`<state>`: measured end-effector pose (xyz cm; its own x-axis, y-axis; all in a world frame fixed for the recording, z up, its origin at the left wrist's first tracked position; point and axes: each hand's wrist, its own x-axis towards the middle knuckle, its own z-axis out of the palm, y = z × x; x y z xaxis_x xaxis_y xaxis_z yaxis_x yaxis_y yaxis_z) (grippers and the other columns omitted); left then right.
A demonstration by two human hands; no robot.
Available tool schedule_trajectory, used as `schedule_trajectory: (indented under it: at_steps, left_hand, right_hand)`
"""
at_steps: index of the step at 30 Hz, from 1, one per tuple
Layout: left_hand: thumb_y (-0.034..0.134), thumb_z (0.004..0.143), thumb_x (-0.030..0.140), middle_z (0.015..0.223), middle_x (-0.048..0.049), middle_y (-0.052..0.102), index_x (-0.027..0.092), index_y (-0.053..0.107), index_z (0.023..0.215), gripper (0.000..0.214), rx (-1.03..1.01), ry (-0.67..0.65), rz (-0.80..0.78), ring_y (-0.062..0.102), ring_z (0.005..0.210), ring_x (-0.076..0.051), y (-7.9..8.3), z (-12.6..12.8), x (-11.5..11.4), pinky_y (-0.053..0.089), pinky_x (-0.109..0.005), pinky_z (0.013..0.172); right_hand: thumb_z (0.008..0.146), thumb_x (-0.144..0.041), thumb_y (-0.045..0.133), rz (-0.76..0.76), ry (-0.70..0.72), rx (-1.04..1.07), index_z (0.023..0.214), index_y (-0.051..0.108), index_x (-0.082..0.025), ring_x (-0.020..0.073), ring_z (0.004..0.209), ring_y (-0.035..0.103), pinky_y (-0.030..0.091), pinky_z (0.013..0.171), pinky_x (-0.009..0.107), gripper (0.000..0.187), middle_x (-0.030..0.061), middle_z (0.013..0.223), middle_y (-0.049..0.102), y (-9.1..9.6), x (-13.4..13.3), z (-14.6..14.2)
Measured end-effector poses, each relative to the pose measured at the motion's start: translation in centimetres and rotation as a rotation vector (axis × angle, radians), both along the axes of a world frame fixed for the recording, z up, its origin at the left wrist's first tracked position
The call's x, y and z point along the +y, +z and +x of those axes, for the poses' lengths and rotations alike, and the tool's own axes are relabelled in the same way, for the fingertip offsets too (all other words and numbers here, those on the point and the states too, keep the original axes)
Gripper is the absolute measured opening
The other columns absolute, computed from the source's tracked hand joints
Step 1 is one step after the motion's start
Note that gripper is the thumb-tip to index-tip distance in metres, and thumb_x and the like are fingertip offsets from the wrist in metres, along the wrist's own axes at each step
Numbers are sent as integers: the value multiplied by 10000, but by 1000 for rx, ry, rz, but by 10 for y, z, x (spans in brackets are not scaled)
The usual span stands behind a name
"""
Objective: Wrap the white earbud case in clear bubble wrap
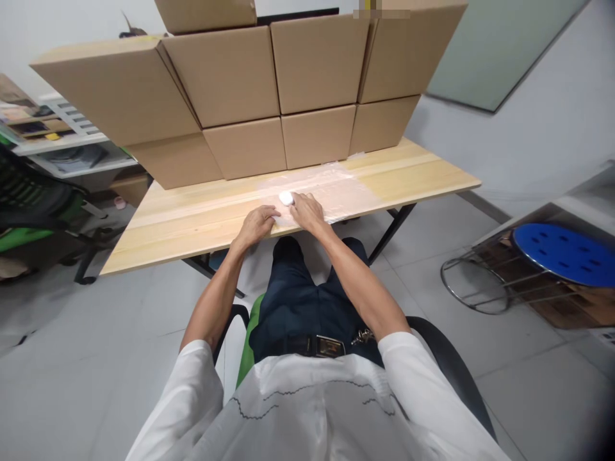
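Observation:
A clear plastic sheet (343,192) lies on the wooden table near its front edge, slightly wrinkled and shiny. At its left end my left hand (260,225) rests with curled fingers, the fingertips pinched at the corner of the plastic. My right hand (309,211) is over the sheet, its fingers bent and closed against a small white rounded object (286,198). That object sits just beyond the gap between my two hands. The undersides of both hands are hidden, and the exact kind of the white object is too small to make out.
Stacked cardboard boxes (218,77) form a wall along the back of the table (192,221). A blue-topped stool (567,253) stands at the right. An office chair (33,198) and a white shelf (72,144) are at the left. My legs are under the table.

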<state>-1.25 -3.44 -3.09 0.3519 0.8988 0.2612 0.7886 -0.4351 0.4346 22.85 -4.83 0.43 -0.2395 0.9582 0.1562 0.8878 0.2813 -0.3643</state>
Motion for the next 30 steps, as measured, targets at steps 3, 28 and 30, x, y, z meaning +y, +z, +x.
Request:
schedule_trajectory:
  at_steps: [3, 28, 30]
  left_hand:
    - [592, 984, 177, 1630, -120, 925, 225, 1010, 1360, 564, 9, 31, 22, 855, 1592, -372, 0, 5, -3, 627, -561, 1476]
    - [570, 1141, 140, 1906, -190, 705, 218, 888, 1367, 398, -191, 41, 188, 690, 1774, -380, -5, 15, 6, 546, -658, 1530]
    - [575, 1167, 190, 1909, -191, 704, 224, 887, 1384, 381, -207, 24, 194, 688, 1779, -389, -8, 21, 12, 544, -667, 1534]
  right_hand:
    - [1298, -227, 501, -9, -6, -14, 1889, 599, -59, 409, 1674, 606, 519, 1447, 520, 622, 242, 1833, 743, 3, -4, -1]
    - [1299, -261, 530, -59, 51, 2, 1796, 700, -179, 454, 1677, 652, 608, 1351, 642, 532, 242, 1787, 771, 13, -14, -18]
    - [1295, -240, 500, -51, 52, 9, 1784, 716, -195, 448, 1674, 665, 613, 1337, 624, 536, 223, 1783, 783, 10, -12, -17]
